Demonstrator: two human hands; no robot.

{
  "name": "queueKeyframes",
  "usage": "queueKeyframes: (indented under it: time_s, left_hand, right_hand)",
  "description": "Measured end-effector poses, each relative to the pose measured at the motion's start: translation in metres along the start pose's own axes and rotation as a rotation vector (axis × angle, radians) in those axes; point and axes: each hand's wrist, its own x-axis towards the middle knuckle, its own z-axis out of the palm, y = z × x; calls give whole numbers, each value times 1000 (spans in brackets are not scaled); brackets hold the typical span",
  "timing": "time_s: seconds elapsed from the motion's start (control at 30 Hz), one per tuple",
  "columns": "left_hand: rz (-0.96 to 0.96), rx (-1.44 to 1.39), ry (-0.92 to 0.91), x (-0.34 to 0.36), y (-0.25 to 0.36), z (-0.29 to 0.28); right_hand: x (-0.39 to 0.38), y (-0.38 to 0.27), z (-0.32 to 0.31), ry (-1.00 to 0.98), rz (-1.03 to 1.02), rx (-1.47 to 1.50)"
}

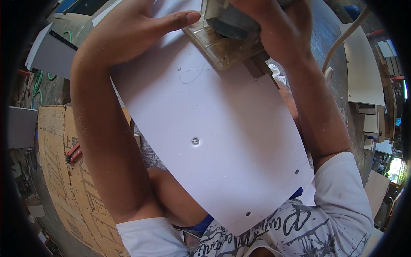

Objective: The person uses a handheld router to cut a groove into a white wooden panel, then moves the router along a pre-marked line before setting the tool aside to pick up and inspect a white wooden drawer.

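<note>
White board [222, 115], one, with power tool [229, 28] on its far end.
Board lies above my leg [177, 197], round pit [195, 141] in its middle; my right hand [284, 32] grips the tool; my left hand [135, 36], at the board's left edge, points its thumb toward the tool, fingers out of sight, hold unclear; cardboard [53, 171] left of the board.

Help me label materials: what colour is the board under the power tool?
The board is white; the head view shows it best.
</note>
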Motion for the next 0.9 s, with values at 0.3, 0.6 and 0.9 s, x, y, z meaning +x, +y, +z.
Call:
queueKeyframes:
  time_s: [0.3, 0.6, 0.9]
  left_hand:
    - [-96, 53, -41, -6, 26, -10]
    - [-164, 64, -39, -3, 29, -8]
    - [82, -87, 104, -6, 1, 6]
  right_hand:
    - [2, 0, -4, -77, -52, 36]
    - [1, 7, -6, 5, -129, -46]
    - [3, 4, -4, 10, -104, -63]
